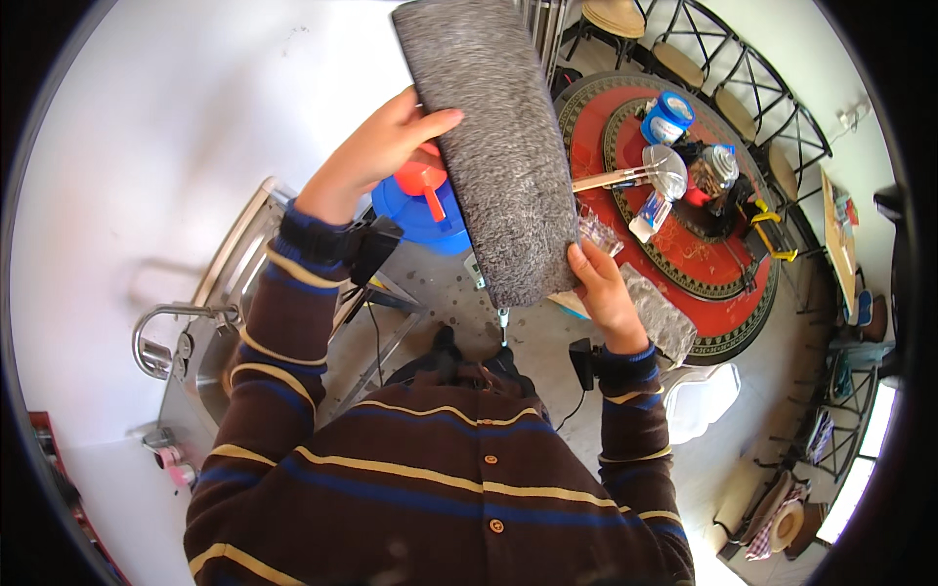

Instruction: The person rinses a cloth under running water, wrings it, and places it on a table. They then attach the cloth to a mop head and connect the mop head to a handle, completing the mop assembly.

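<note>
A long grey plush flat mop head [503, 156] is raised in front of me, its fluffy face toward me and its far end cut off by the top edge. My left hand [386, 142] grips its left edge, with the thumb over the plush and the other fingers mostly hidden. Near the bottom right corner, my right hand [608, 293] pinches the edge between thumb and fingers. A thin white and teal rod [504, 326] shows just under the lower end; whether it joins the mop head is hidden.
Left is a steel sink [220, 366] with a curved tap [161, 317]. Behind the mop head stands a blue bucket [420, 220] with a red scoop [420, 176]. A round red table [723, 317] at right bears a blue tub [667, 119] and clutter. Beside it sits a white bin [699, 400].
</note>
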Demonstrator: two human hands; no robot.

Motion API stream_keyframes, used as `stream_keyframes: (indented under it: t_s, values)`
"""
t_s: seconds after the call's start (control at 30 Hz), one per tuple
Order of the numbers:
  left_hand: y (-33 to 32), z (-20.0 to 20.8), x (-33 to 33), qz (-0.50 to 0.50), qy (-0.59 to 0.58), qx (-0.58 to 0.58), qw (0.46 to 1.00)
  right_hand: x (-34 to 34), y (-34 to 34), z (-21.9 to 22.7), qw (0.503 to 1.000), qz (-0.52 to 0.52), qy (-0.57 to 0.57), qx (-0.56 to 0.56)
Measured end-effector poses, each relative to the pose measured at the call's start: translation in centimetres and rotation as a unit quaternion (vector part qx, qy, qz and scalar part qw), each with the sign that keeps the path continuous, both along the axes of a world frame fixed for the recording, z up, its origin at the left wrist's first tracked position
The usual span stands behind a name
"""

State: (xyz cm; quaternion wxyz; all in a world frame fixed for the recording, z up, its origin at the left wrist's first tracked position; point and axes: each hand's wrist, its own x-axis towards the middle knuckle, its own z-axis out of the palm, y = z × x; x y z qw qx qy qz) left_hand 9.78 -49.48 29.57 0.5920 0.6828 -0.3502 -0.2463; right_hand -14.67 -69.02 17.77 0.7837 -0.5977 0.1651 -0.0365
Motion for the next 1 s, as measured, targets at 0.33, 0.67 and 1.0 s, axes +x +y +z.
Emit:
stream_keyframes:
  t_s: [0.33,0.67,1.0]
  values:
    - [0.1,-8.1,-7.5,0.139,-0.036,0.03,0.989,0.8,2.6,-0.9,0.987,-0.13,-0.072,0.067]
    - [-0.6,-9.7,-10.2,0.135,-0.038,0.049,0.989,1.0,2.7,-1.7,0.978,-0.181,-0.086,0.065]
    - [-0.7,-10.0,-10.4,0.089,-0.042,0.107,0.989,1.2,3.3,-2.3,0.972,-0.212,-0.092,0.05]
